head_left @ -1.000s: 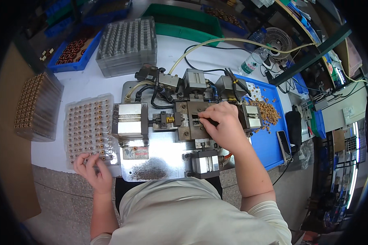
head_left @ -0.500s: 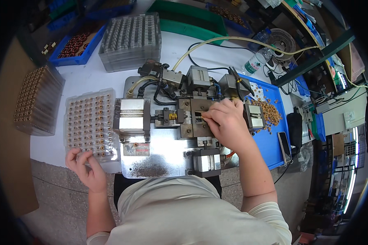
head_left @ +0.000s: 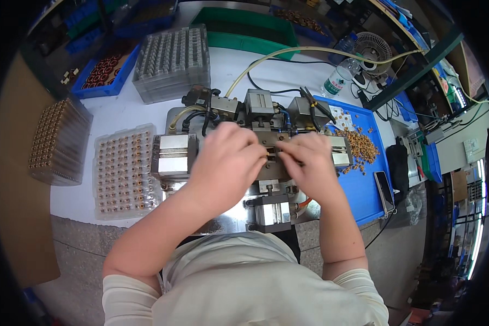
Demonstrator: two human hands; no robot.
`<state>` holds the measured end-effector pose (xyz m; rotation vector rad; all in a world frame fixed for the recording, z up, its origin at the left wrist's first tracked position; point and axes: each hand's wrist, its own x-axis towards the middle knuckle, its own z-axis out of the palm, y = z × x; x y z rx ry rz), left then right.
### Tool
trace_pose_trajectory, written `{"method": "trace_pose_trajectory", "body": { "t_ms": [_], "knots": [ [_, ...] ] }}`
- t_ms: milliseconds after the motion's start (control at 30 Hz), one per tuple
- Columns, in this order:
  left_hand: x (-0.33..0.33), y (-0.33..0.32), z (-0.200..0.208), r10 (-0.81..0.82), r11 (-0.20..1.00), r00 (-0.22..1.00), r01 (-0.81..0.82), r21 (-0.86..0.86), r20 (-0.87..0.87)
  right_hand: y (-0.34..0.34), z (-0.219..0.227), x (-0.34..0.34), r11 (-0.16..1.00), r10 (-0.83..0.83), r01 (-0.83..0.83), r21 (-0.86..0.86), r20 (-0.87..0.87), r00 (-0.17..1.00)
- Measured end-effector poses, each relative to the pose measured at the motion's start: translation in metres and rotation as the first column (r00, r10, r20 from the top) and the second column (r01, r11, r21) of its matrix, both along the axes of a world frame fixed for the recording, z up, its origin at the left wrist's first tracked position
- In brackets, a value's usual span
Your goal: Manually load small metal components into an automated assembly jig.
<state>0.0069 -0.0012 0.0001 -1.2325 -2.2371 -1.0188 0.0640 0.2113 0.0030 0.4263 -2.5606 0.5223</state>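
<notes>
Both my hands meet over the slot in the middle of a metal clamping fixture. My left hand, a little blurred, comes in from the left with its fingers closed in a pinch at the slot. From the right, my right hand reaches the same spot, thumb and fingertips drawn together. A tiny yellowish bit shows by the left fingertips; what either hand holds is too small to name. Left of the fixture lies a clear plastic tray with rows of small copper-coloured parts.
At the right, a blue tray carries a heap of small copper-coloured parts and a phone. Pliers rest behind the fixture. Stacked clear trays stand at the back, others far left. A bottle stands back right.
My left hand has left the clear tray and moved right and up to the fixture's slot. My right hand stays at the fixture, shifted slightly right. The view has shifted a little.
</notes>
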Motion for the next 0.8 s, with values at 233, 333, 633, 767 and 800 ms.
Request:
{"method": "trace_pose_trajectory", "body": {
  "t_ms": [233, 333, 633, 767, 800],
  "knots": [
    [-0.011, 0.032, -0.021, -0.02, 0.966, 1.0, 0.023, -0.258, 0.015, 0.073, -0.008, 0.077, 0.784, -0.516, 0.473, -0.401, 0.001, 0.857],
    [-0.012, 0.035, -0.025, -0.029, 0.961, 0.999, 0.032, -0.275, 0.017, 0.089, -0.025, 0.102, 0.693, -0.624, 0.576, -0.433, 0.04, 0.781],
    [-0.01, 0.035, -0.02, 0.018, 0.996, 0.998, -0.023, -0.08, -0.068, 0.116, -0.07, 0.145, 0.583, -0.733, 0.757, -0.296, 0.212, 0.647],
    [-0.011, -0.006, 0.016, 0.119, 0.99, 0.991, -0.123, 0.072, 0.059, 0.122, -0.088, 0.154, 0.622, -0.716, 0.752, -0.221, 0.23, 0.659],
    [-0.015, -0.022, 0.022, 0.186, 0.98, 0.977, -0.192, 0.051, 0.108, 0.123, -0.091, 0.153, 0.623, -0.708, 0.747, -0.234, 0.236, 0.665]
  ]
}}
